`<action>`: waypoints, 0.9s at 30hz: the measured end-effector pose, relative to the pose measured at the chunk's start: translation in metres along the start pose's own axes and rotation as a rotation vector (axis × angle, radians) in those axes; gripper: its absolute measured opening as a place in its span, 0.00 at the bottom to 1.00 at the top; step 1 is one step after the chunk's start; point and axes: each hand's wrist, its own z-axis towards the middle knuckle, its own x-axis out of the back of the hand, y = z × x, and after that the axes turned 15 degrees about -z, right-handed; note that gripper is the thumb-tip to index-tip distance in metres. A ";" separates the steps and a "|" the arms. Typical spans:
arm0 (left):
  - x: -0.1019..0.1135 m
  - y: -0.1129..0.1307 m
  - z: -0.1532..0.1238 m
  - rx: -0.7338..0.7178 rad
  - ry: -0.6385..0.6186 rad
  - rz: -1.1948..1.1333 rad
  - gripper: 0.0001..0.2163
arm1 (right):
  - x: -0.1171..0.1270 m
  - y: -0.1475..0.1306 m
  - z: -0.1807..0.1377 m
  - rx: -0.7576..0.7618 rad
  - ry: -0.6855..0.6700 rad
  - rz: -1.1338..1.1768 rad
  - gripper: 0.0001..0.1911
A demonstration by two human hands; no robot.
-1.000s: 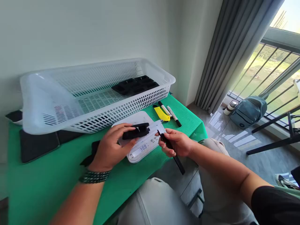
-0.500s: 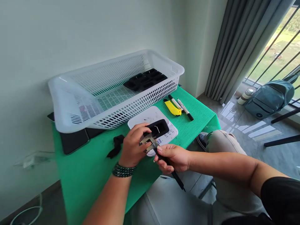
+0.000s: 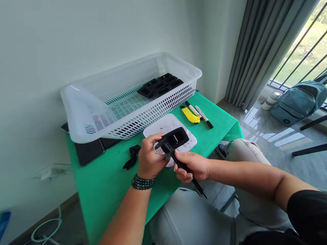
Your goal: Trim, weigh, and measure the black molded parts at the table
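Note:
My left hand [image 3: 152, 156] is closed on a black rectangular part [image 3: 183, 134] with a hollow middle, tilted above the white digital scale [image 3: 159, 123]. In my right hand [image 3: 192, 165] is a black caliper [image 3: 182, 164], gripped around its body, the thumb on its upper side. The caliper's jaws lie at the near left end of the black part, close to my left fingers; whether they touch it I cannot tell. My left hand and the part partly cover the scale and hide its display. A crumpled black strip [image 3: 132, 157] lies left of my left hand.
Behind the scale stands a white plastic basket [image 3: 131, 131] holding several similar black parts [image 3: 163, 85]. A yellow utility knife [image 3: 190, 115] and two markers [image 3: 203, 116] lie to the right on the green cloth [image 3: 104, 190]. A black flat device [image 3: 89, 151] sticks out under the basket.
The black part has turned and tilted in my left hand, its hollow side showing more. The caliper's jaws have shifted against its near end. The whole view has moved slightly.

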 end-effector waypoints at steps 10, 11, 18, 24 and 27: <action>0.006 -0.013 -0.002 0.201 0.001 -0.062 0.25 | 0.008 -0.008 -0.009 0.060 -0.212 0.018 0.20; 0.007 -0.014 -0.001 0.238 -0.005 -0.108 0.25 | 0.008 -0.008 -0.010 0.076 -0.234 0.016 0.15; 0.011 -0.011 0.012 0.499 0.018 -0.528 0.28 | 0.016 -0.002 -0.013 0.040 -0.370 0.025 0.09; 0.023 -0.004 0.018 0.579 -0.127 -0.567 0.22 | 0.020 0.007 -0.011 0.014 -0.389 0.023 0.12; 0.024 -0.010 0.016 0.597 -0.071 -0.616 0.28 | 0.020 0.004 -0.013 0.012 -0.360 -0.022 0.10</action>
